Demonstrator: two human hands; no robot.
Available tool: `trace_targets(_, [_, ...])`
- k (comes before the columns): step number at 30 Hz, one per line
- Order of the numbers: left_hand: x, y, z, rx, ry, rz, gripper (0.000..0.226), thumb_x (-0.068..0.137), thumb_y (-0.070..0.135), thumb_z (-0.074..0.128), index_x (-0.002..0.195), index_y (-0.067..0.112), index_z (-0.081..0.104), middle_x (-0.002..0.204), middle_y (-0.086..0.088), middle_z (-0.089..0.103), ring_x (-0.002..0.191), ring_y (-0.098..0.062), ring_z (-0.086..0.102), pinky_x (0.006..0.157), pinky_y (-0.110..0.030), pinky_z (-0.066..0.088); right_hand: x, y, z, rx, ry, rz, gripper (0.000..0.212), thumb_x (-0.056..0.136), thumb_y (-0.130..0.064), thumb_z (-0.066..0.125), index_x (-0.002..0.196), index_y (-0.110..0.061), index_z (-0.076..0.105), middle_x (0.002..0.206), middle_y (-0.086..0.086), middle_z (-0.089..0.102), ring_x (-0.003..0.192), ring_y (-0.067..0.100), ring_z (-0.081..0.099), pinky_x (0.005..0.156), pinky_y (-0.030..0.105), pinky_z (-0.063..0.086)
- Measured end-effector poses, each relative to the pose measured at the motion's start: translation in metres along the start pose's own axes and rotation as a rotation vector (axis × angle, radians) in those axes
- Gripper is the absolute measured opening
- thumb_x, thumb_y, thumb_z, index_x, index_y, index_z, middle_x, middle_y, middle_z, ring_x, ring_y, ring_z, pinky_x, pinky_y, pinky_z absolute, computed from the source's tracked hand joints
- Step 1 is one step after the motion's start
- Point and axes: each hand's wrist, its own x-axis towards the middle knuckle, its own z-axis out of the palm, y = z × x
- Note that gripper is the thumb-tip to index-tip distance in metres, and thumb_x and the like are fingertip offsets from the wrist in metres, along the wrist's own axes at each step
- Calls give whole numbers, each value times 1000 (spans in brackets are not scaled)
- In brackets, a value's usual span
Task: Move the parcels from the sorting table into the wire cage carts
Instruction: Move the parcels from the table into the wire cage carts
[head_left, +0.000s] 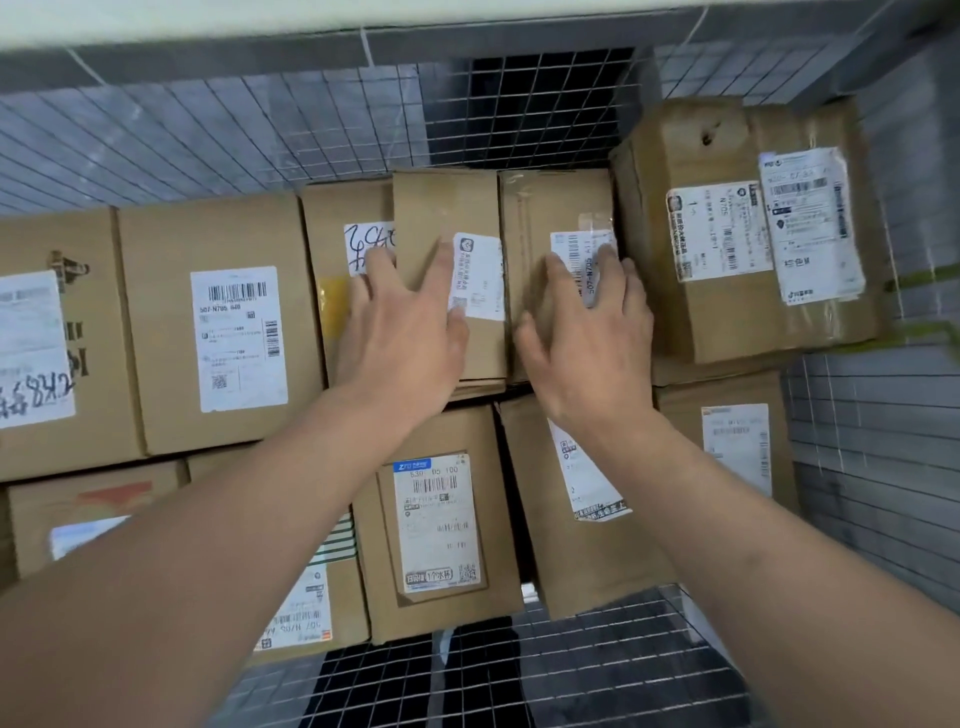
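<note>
I look down into a wire cage cart (519, 119) packed with brown cardboard parcels. Two narrow parcels stand side by side in the middle. My left hand (410, 332) lies flat with spread fingers on the left narrow parcel (441, 218), next to its white label. My right hand (592, 343) rests the same way on the right narrow parcel (540, 208), its fingertips over the barcode label. Neither hand wraps around a box. Both forearms reach in over the cart's near mesh wall (571, 654).
A large box (171, 322) with a barcode label sits to the left. A taller stack of taped parcels (727, 249) is at the right. Below my hands lie a box with a blue-topped label (441, 525) and others. Mesh walls close all sides.
</note>
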Motion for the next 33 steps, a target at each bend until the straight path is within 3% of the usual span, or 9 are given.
trace_targets(3, [-3, 4, 3, -44, -9, 53, 59, 104, 32, 52, 158, 27, 30, 156, -18, 14, 134, -42, 36, 102, -52, 48, 2, 7, 6, 13, -1, -51, 57, 102, -36, 52, 155, -20, 39, 164, 22, 24, 151, 43, 24, 117, 53, 32])
trace_targets(7, [-2, 4, 6, -37, 34, 136, 57, 104, 33, 57, 156, 22, 38, 167, -7, 5, 136, -40, 36, 109, -51, 42, 4, 21, 12, 35, 1, -95, 54, 107, -28, 42, 160, -17, 34, 167, 23, 21, 153, 43, 22, 122, 52, 30])
trace_targets(13, [4, -1, 12, -6, -45, 231, 57, 107, 38, 50, 160, 39, 29, 173, 6, 3, 158, -34, -2, 123, -53, 23, 5, 28, 9, 54, -24, -104, 55, 108, -29, 41, 162, -22, 28, 170, 18, 14, 157, 38, 15, 122, 47, 28])
trace_targets(16, [5, -2, 12, 75, -42, 261, 57, 108, 40, 47, 161, 36, 26, 173, 2, -1, 158, -31, -11, 126, -48, 11, 5, 27, 7, 60, -54, -108, 57, 108, -30, 41, 163, -21, 25, 171, 19, 10, 157, 38, 12, 125, 47, 23])
trace_targets(20, [6, 3, 7, 129, -51, 283, 59, 108, 35, 48, 162, 28, 27, 173, -10, 2, 159, -30, -3, 128, -40, 1, 4, 22, 3, 97, -83, -103, 56, 107, -30, 45, 160, -18, 32, 169, 20, 16, 155, 40, 19, 123, 50, 29])
trace_targets(23, [4, 11, -3, 145, -72, 280, 60, 105, 33, 54, 160, 24, 31, 171, -15, 10, 157, -33, 9, 128, -41, 10, -3, 19, -5, 151, -68, -136, 44, 105, -27, 46, 148, -17, 47, 165, 19, 29, 147, 38, 37, 111, 48, 43])
trace_targets(26, [-5, 19, -18, 174, -72, 297, 60, 103, 29, 57, 158, 19, 35, 163, -15, 25, 149, -33, 27, 118, -41, 28, -14, 17, -20, 196, -75, -146, 32, 106, -25, 45, 134, -16, 55, 163, 17, 35, 146, 34, 39, 105, 43, 44])
trace_targets(30, [-31, 29, -44, 158, -54, 279, 51, 103, 27, 54, 151, 16, 43, 150, -10, 40, 133, -34, 45, 101, -41, 40, -38, 17, -56, 246, -66, -139, 40, 104, -26, 44, 143, -19, 53, 166, 11, 31, 152, 27, 33, 112, 43, 42])
trace_targets(33, [-58, 42, -69, 164, -52, 289, 54, 103, 31, 52, 154, 20, 39, 150, -6, 42, 128, -33, 49, 100, -41, 42, -64, 14, -94, 257, -34, -142, 45, 105, -27, 46, 148, -17, 51, 165, 11, 34, 148, 28, 38, 113, 45, 42])
